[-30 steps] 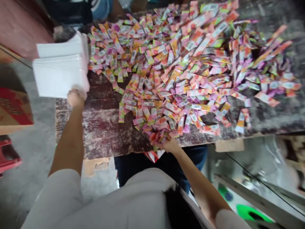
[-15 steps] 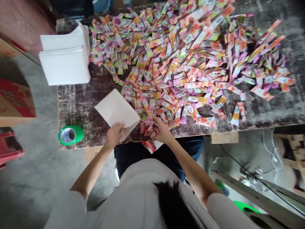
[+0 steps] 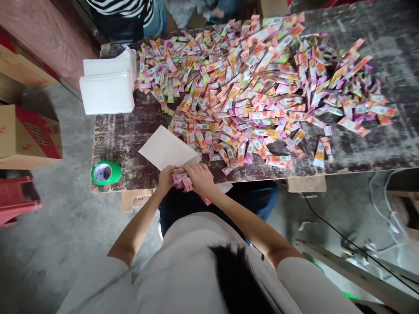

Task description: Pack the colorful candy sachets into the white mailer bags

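Observation:
A white paper bag (image 3: 167,148) lies slanted on the table near its front edge, its mouth end toward me. My left hand (image 3: 166,179) is closed at that near end, gripping the bag's edge beside a bunch of small stick packets (image 3: 182,179). My right hand (image 3: 201,179) is closed over the same bunch from the right, against the bag's mouth. Pink, orange and green wrappers show between the two hands. How far the packets reach into the bag is hidden by my fingers. A wide heap of similar packets (image 3: 225,100) spreads just beyond.
Stacked white bags (image 3: 106,93) stand at the table's back left corner. A green tape roll (image 3: 106,172) lies at the front left. Cardboard boxes (image 3: 31,135) sit on the floor to the left. Across the table is another person in a striped top (image 3: 119,6).
My right hand has brought the bunch of packets left from the heap's edge to the bag's mouth. My left hand now meets it there. The whole view has shifted slightly.

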Motion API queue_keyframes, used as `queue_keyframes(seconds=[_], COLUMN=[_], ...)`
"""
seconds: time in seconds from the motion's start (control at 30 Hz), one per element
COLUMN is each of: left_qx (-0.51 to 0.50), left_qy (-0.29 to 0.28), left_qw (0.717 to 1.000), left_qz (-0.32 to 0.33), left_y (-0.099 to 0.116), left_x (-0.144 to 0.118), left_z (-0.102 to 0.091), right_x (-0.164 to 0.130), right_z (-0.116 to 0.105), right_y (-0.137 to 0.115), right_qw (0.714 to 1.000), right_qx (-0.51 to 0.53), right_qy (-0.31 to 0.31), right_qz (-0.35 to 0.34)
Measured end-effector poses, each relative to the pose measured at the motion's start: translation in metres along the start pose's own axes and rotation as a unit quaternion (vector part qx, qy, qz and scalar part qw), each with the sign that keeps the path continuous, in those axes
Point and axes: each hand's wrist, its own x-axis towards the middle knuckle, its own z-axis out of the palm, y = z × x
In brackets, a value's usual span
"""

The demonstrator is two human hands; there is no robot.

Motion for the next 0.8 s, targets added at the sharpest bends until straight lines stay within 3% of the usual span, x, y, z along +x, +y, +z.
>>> queue_keyframes(seconds=[0.13,0.27,0.4,0.5,0.6,0.8], left_qx=[-0.026,-0.023,0.014,0.02,-0.001,-0.035], left_qy=[0.046,0.106,0.09,0.088,0.106,0.148], left_qw=[0.998,0.994,0.994,0.994,0.993,0.987], left_qz=[-0.034,0.003,0.054,0.061,0.05,0.05], left_y=[0.005,0.023,0.042,0.051,0.056,0.063], left_x=[0.001,-0.007,-0.02,-0.022,-0.013,0.013], left_z=[-0.002,-0.008,-0.006,-0.001,-0.001,-0.004], right_x=[0.004,0.022,0.049,0.06,0.058,0.041], right_z=[0.005,-0.004,-0.014,-0.017,-0.015,0.001], right_y=[0.011,0.022,0.04,0.049,0.041,-0.007], right_qw=[0.996,0.985,0.951,0.932,0.934,0.966], right_qx=[-0.029,0.005,0.084,0.113,0.121,-0.038], right_qy=[-0.056,-0.088,-0.148,-0.167,-0.157,-0.04], right_qz=[0.068,0.148,0.259,0.301,0.297,0.253])
